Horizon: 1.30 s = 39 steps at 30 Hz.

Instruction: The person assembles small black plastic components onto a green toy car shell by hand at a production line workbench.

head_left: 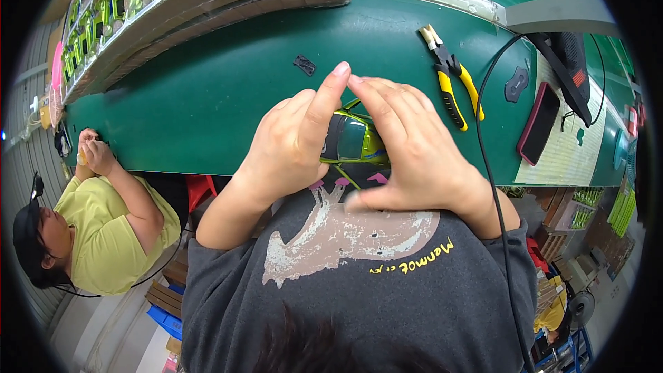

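Observation:
A lime-green toy car (353,139) with dark windows is between my two hands, just past the table's near edge, in front of my chest. My left hand (293,135) grips its left end, with the index finger stretched forward and the thumb below. Wrapped over its right side is my right hand (418,141), fingers close together and the thumb spread toward me, slightly blurred. The two index fingertips nearly meet beyond the car. Both ends of the car are hidden by my hands.
Yellow-and-black pliers (452,79) lie right of a small black part (304,64). Farther right are a dark flat plate (516,84), a phone (539,124) on a paper sheet and a hanging black cable (485,145). A box rack (228,14) stands far left; a co-worker (117,235) sits left.

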Motion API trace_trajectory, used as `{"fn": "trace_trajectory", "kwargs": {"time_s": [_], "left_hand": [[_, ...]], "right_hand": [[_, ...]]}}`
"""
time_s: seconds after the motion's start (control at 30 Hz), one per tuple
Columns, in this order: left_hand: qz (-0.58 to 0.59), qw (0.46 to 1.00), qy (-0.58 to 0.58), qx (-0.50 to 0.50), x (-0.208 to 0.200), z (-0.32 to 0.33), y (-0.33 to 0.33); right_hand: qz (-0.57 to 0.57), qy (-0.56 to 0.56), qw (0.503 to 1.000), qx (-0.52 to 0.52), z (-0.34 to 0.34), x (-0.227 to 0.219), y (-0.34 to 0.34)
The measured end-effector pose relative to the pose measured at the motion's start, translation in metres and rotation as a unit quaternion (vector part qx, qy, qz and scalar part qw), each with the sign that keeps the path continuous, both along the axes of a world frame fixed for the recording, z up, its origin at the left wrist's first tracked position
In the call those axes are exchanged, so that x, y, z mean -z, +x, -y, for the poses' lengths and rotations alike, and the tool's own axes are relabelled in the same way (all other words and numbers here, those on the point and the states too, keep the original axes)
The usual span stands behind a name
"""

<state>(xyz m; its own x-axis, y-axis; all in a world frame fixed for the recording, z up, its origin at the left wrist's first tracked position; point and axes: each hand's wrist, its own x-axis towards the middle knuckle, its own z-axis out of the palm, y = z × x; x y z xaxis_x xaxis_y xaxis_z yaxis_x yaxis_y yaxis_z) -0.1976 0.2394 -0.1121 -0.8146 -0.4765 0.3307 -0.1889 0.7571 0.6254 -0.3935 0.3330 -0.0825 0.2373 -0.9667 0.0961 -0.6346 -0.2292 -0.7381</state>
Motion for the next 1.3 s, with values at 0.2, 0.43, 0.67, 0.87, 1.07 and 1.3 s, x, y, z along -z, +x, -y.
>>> {"fn": "trace_trajectory", "kwargs": {"time_s": [0.2, 0.43, 0.67, 0.87, 1.07, 1.3], "left_hand": [[-0.016, 0.999, 0.014, -0.050, -0.002, -0.002, 0.001], [0.036, 0.995, -0.059, -0.071, -0.027, 0.005, 0.014], [-0.078, 0.930, 0.202, -0.296, -0.077, 0.119, 0.022], [-0.025, 0.890, 0.140, -0.433, -0.092, 0.300, -0.050], [0.246, 0.869, -0.065, -0.424, -0.087, 0.335, -0.110], [0.380, 0.797, -0.091, -0.461, -0.078, 0.397, -0.060]], "right_hand": [[-0.012, -0.052, 0.997, 0.061, 0.001, 0.006, 0.009], [0.120, 0.028, 0.992, 0.023, 0.013, -0.001, 0.004], [0.103, -0.067, 0.986, 0.117, 0.016, -0.005, -0.011], [0.136, 0.017, 0.988, 0.077, 0.010, -0.001, 0.003], [0.145, 0.054, 0.980, 0.128, -0.001, 0.007, -0.012], [0.161, 0.090, 0.975, 0.123, -0.008, 0.014, -0.013]]}}
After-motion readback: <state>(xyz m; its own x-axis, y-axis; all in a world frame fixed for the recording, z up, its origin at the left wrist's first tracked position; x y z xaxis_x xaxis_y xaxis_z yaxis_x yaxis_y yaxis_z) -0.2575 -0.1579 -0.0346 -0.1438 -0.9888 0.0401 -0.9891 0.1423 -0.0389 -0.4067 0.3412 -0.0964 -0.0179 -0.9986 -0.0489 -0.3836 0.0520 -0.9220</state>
